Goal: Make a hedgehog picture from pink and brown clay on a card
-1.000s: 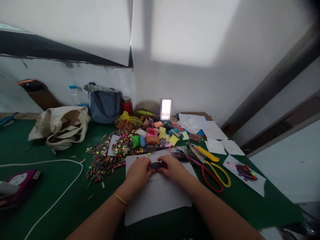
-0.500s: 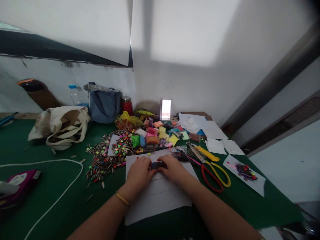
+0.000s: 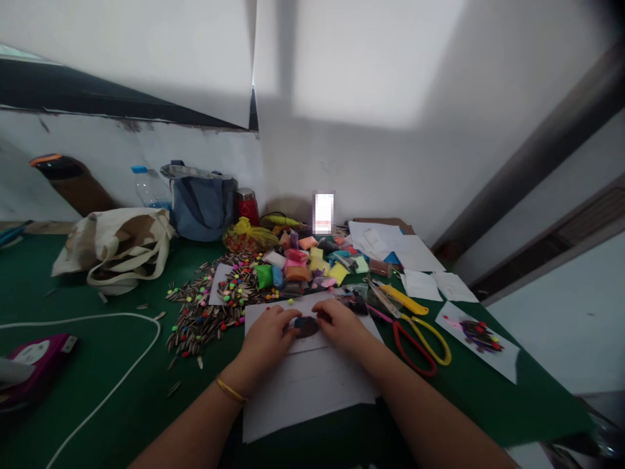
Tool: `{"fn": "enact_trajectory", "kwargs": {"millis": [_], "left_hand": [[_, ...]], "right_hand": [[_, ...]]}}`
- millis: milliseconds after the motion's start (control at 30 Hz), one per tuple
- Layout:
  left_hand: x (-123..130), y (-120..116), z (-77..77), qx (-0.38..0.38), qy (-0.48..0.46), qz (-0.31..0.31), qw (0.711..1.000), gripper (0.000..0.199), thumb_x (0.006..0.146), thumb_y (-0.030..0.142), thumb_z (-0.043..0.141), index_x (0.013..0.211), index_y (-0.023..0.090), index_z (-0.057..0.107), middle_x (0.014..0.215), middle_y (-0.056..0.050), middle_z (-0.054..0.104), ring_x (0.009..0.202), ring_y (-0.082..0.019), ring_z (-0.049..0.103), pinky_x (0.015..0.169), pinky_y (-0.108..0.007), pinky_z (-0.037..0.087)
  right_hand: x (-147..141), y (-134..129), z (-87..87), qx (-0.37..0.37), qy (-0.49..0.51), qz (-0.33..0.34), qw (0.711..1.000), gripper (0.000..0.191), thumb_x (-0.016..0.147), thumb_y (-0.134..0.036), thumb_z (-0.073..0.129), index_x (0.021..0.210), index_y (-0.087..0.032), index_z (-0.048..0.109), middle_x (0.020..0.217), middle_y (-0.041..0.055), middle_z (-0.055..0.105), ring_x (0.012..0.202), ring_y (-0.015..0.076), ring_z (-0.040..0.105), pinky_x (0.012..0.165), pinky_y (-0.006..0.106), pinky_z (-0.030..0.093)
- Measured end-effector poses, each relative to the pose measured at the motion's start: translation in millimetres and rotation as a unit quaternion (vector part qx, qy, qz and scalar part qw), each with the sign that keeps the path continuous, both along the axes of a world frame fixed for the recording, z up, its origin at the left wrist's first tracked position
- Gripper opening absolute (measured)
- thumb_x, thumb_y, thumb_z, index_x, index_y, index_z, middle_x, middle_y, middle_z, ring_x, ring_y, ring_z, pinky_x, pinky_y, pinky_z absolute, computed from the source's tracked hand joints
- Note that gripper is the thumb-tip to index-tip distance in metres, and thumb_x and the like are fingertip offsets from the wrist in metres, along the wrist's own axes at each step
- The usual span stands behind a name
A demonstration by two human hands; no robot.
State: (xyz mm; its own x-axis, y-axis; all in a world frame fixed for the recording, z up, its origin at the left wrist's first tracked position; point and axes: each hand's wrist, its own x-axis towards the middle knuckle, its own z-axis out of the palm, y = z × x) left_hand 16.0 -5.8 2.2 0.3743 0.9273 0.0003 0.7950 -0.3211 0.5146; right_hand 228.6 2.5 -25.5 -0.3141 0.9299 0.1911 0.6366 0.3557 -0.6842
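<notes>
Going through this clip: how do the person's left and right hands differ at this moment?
The left hand wears a thin gold bangle at its wrist, while the right hand shows no bangle. The left hand sits on the left side of the dark lump, the right hand on its right side. Both hands are bare, and both touch the lump above a white paper sheet.

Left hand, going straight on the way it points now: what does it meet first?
The left hand would meet the dark lump of modelling clay first. Its fingers look to be at or touching the lump already, though depth is unclear from this view. The lump sits on white paper.
</notes>
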Motion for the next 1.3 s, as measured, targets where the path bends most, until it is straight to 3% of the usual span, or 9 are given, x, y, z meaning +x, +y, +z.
{"fn": "enact_trajectory", "kwargs": {"millis": [167, 533, 1133, 1300], "left_hand": [[2, -3, 1.9, 0.019, 0.047, -0.023, 0.998, 0.031, 0.088, 0.032, 0.057, 0.116, 0.038, 0.066, 0.093, -0.004, 0.057, 0.090, -0.020, 0.055, 0.075, -0.029, 0.038], [6, -5, 2.5, 0.018, 0.071, -0.018, 0.997, 0.029, 0.088, 0.036, 0.056, 0.115, 0.033, 0.066, 0.097, -0.006, 0.057, 0.091, -0.021, 0.054, 0.075, -0.030, 0.037], [5, -4, -0.7, 0.023, 0.063, -0.010, 0.998, 0.026, 0.086, 0.032, 0.058, 0.111, 0.029, 0.066, 0.097, -0.005, 0.058, 0.092, -0.021, 0.054, 0.077, -0.031, 0.038], [3, -4, -2.0, 0.033, 0.060, -0.021, 0.997, 0.027, 0.087, 0.036, 0.057, 0.110, 0.029, 0.067, 0.098, -0.006, 0.058, 0.092, -0.021, 0.055, 0.076, -0.031, 0.038]], "right_hand": [[4, 0, 3.1, 0.015, -0.011, 0.000, 1.000, 0.021, 0.082, -0.009, 0.058, 0.099, -0.019, 0.066, 0.096, 0.0047, 0.062, 0.091, 0.0171, 0.058, 0.082, 0.029, 0.046], [0, -7, 16.2, -0.010, -0.092, 0.046, 0.995, 0.030, 0.086, -0.015, 0.058, 0.112, -0.025, 0.070, 0.099, 0.0047, 0.061, 0.092, 0.0166, 0.058, 0.086, 0.027, 0.045], [-6, -9, 15.8, 0.008, -0.142, 0.042, 0.989, 0.036, 0.088, -0.015, 0.052, 0.120, -0.027, 0.066, 0.097, 0.0060, 0.061, 0.092, 0.0181, 0.057, 0.082, 0.027, 0.043], [0, -3, 10.1, 0.001, -0.094, 0.046, 0.995, 0.035, 0.089, -0.013, 0.049, 0.118, -0.022, 0.067, 0.098, 0.0065, 0.061, 0.093, 0.0171, 0.058, 0.085, 0.026, 0.044]]}}
